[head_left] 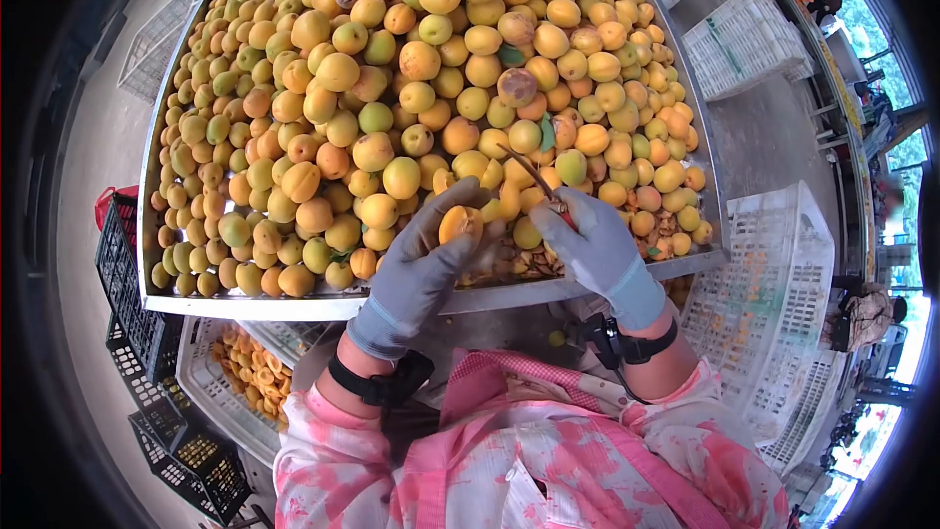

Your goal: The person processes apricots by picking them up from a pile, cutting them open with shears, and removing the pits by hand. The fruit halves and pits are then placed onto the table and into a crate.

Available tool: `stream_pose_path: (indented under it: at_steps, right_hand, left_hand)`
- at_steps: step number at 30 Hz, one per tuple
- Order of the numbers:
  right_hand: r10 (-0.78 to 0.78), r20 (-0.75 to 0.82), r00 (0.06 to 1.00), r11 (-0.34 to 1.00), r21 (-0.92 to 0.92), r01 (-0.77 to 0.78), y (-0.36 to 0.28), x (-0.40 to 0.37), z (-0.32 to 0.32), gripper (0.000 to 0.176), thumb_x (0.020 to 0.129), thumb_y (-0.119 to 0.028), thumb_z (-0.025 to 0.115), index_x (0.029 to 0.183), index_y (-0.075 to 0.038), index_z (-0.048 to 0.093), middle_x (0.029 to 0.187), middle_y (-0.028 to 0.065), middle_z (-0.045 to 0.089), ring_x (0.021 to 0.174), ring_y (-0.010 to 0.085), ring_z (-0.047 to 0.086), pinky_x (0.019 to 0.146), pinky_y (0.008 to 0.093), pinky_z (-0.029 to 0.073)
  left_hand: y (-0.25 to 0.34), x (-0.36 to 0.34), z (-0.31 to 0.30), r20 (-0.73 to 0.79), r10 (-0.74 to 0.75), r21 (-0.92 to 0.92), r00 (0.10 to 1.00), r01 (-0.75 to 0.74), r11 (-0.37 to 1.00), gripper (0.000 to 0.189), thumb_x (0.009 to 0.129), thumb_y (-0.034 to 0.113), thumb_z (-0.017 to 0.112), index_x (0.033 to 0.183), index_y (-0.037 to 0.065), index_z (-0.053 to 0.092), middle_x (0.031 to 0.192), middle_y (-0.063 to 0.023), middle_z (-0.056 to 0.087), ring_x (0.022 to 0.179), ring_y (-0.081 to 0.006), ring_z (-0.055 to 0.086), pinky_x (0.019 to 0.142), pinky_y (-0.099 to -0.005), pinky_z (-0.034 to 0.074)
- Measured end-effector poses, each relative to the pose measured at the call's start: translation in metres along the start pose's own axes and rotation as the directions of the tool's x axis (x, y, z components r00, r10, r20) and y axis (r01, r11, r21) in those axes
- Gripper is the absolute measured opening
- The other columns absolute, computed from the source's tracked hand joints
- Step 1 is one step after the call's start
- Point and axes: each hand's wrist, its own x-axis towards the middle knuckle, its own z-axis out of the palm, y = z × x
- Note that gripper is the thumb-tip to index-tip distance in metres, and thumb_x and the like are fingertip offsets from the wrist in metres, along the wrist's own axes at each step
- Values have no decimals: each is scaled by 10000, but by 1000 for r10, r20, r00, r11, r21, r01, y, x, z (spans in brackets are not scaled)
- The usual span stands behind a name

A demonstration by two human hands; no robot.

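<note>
The left hand [419,264], in a gray glove, holds a cut apricot [460,224] at the near edge of the metal-rimmed table [245,308], its fingers curled around the fruit with the orange flesh showing. The right hand [599,243], gloved alike, has its fingers pinched on the knife [530,172], whose thin, dark blade slants up and to the left, away from the palm. The blade is apart from the cut apricot, above and to the right of it.

A broad heap of whole apricots [338,72], yellow, orange and greenish, covers most of the table beyond the hands, with a few green leaves [511,56] among them. Small brown scraps [534,263] lie between the hands, near the rim.

Below the table's left corner, a white crate [201,358] holds halved apricots [257,372]; black crates [137,304] stand beside it. White slatted crates [774,284] are to the right, and another person [869,317] is farther off at the right edge.
</note>
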Motion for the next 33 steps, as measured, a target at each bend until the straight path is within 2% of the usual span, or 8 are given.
stream_pose_path:
  at_steps: [1,3,6,11,16,28,31,33]
  right_hand:
    - [1,-3,1000,1000,0,-1,-4,-1,-1,402,921,-339,587,1014,50,556,722,142,583,591,273,552,576,340,450]
    - [161,-123,979,849,523,-74,-15,-3,2,302,927,-270,601,992,25,576,705,61,595,594,142,580,546,263,432]
    - [11,-418,908,738,617,275,-21,0,9,213,935,-205,595,998,-1,586,681,5,584,608,64,578,541,201,413]
    - [-30,-552,833,457,734,503,-38,4,16,180,922,-140,589,1021,10,580,657,30,597,584,96,582,561,215,435]
    - [4,-557,831,459,739,493,-39,10,29,162,902,-122,600,970,25,614,655,21,596,587,86,578,561,219,444]
    - [53,-318,947,411,871,270,-34,10,48,159,851,-140,667,913,1,628,776,32,645,711,95,597,642,232,473]
    - [-84,-276,957,452,846,284,-36,14,44,188,852,-177,689,902,-7,627,787,29,644,717,92,597,640,231,473]
    - [-26,-206,978,438,877,197,-35,18,43,231,852,-221,707,896,-10,625,769,21,636,709,88,592,635,225,469]
  left_hand:
    - [0,1,1,3,-1,1,1000,1,1000,532,898,233,641,1332,30,410,1342,-101,458,1126,-210,570,828,-257,512]
    - [0,2,2,26,-66,43,997,65,997,515,902,247,637,1321,31,431,1271,-67,512,1049,-166,598,720,-210,505]
    - [-3,4,0,86,-193,177,977,176,968,464,958,200,543,1364,32,394,1253,-65,542,1010,-144,619,810,-226,503]
    - [-27,7,9,82,-238,24,968,236,971,427,932,174,587,1306,30,440,1158,-58,580,908,-112,619,801,-218,498]
    - [-34,11,15,55,-118,181,991,106,978,450,853,102,689,1239,20,472,1029,-33,594,885,-80,584,817,-215,490]
    - [-41,9,8,-98,-188,239,977,206,949,472,779,106,753,1166,2,504,883,-24,613,679,-51,570,561,-199,478]
    - [-46,9,6,-57,-145,322,988,156,934,450,787,95,733,1164,0,506,863,-28,616,646,-50,567,538,-198,471]
    - [-43,9,9,-50,-175,257,983,182,949,235,791,63,718,1002,20,624,856,7,629,698,-51,578,576,-198,465]
